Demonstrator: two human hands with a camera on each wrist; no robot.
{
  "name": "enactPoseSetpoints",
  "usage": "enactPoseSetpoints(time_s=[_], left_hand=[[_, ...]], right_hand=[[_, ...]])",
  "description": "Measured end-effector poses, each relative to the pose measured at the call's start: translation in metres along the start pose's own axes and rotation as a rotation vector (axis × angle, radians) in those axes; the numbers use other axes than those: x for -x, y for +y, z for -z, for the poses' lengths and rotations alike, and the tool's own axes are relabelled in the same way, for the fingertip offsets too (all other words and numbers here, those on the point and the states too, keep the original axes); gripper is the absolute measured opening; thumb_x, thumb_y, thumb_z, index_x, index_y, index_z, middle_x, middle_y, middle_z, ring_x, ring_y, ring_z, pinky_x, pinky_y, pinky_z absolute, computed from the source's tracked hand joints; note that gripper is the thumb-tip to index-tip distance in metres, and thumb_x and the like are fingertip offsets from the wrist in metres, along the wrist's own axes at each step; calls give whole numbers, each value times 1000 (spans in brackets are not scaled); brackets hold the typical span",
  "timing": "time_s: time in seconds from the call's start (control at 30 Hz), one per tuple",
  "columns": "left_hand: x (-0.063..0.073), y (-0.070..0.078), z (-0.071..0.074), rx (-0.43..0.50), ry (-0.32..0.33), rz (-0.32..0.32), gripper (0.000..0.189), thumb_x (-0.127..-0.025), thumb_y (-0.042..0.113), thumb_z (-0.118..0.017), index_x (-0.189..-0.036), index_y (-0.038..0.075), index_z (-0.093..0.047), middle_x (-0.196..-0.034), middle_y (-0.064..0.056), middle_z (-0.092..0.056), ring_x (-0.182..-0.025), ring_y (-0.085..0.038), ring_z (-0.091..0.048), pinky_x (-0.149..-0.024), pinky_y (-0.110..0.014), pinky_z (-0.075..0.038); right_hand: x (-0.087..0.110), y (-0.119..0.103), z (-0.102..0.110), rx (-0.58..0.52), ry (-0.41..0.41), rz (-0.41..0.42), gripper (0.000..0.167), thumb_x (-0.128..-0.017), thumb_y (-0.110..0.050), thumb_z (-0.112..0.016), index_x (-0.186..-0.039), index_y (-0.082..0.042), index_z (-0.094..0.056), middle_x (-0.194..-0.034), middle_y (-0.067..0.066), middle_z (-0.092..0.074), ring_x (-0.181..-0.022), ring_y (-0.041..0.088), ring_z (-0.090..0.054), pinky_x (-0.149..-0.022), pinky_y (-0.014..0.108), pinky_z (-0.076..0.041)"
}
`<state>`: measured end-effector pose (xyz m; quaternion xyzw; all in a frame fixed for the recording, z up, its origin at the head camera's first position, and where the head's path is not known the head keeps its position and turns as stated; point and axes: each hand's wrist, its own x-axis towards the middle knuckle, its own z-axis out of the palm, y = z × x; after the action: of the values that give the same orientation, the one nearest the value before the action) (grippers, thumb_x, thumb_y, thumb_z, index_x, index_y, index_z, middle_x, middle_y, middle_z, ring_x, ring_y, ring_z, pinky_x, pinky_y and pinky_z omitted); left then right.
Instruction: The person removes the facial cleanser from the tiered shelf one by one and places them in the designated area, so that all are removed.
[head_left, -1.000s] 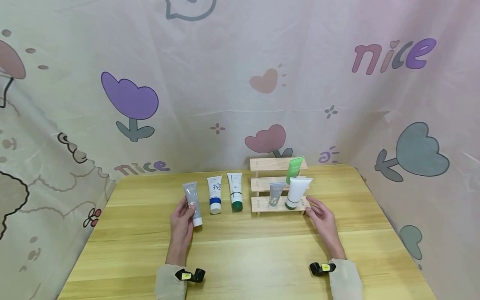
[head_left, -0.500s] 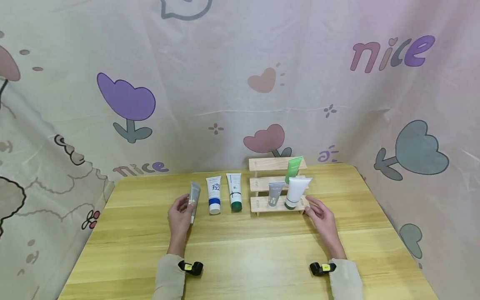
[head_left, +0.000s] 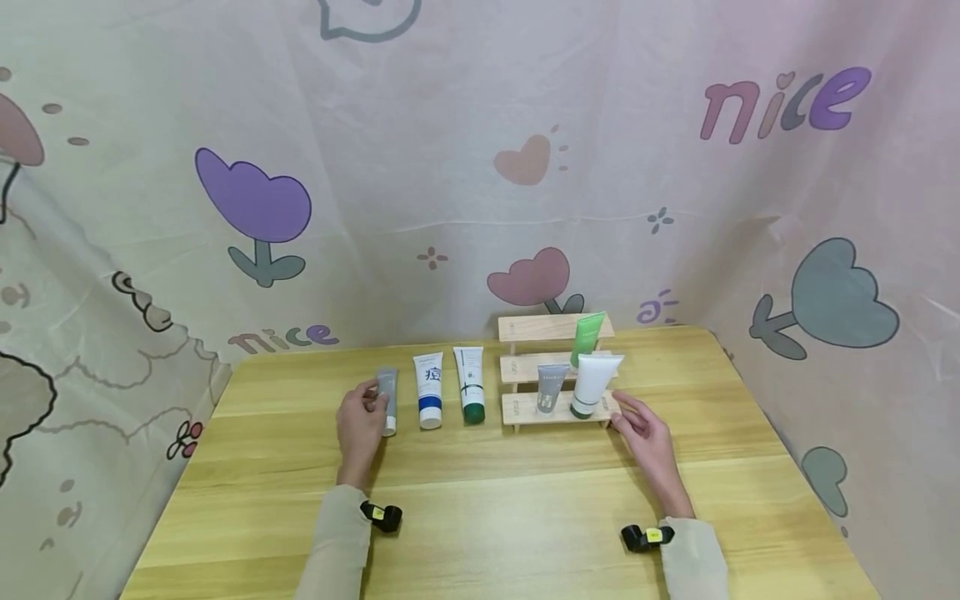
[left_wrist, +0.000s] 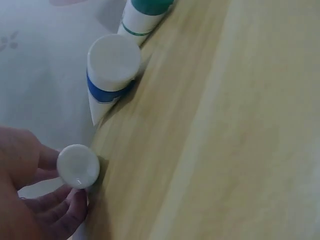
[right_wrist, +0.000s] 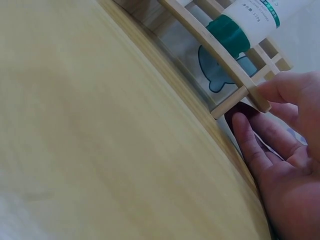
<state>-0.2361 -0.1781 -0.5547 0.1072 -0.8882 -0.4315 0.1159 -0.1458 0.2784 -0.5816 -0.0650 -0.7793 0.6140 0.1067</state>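
Beige long sleeves, black wrist-worn cameras, small bright yellow labels

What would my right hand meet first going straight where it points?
Your right hand would likely meet the wooden rack first, at the right end of its lowest tier. The fingers seem to touch it there, though depth is hard to judge.

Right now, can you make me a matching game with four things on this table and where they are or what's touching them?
1. green tube
2. gray tube with white cap
3. wooden rack
4. tube with blue band

A. touched by the right hand
B. on the table, untouched
C. on the middle shelf
D. in the left hand

Pairs: 1-C, 2-D, 3-A, 4-B
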Motion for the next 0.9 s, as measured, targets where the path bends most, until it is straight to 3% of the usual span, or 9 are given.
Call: enactPoseSetpoints(time_s=[0.27,0.57,0.9], left_hand=[[-8,7,2,-12,-73,1,35,-102,16,-63,-133,-1,-65,-123,-23,-65,-107,-37,-63,-89,-52,-52],[-8,4,2,-9,-60,-13,34,-102,15,-64,-131,-2,-65,-123,-23,-65,-107,-37,-62,-88,-51,-52],[-9,-5,11,120,-102,20,32,-99,11,-67,-129,-1,-65,-125,-23,-63,-109,-37,-65,-86,-42,-55]], right_hand=[[-3,1,4,-5,1,13,44,-104,-19,-63,-144,-5,-56,-135,23,-63,-109,-4,-63,-90,13,-51],[-4,1,2,2,6,4,42,-104,-18,-63,-144,-4,-57,-134,24,-64,-107,-5,-64,-89,13,-52],[-1,-1,0,-26,-17,-2,44,-104,-15,-63,-145,-3,-55,-139,23,-60,-112,-2,-63,-90,13,-51]])
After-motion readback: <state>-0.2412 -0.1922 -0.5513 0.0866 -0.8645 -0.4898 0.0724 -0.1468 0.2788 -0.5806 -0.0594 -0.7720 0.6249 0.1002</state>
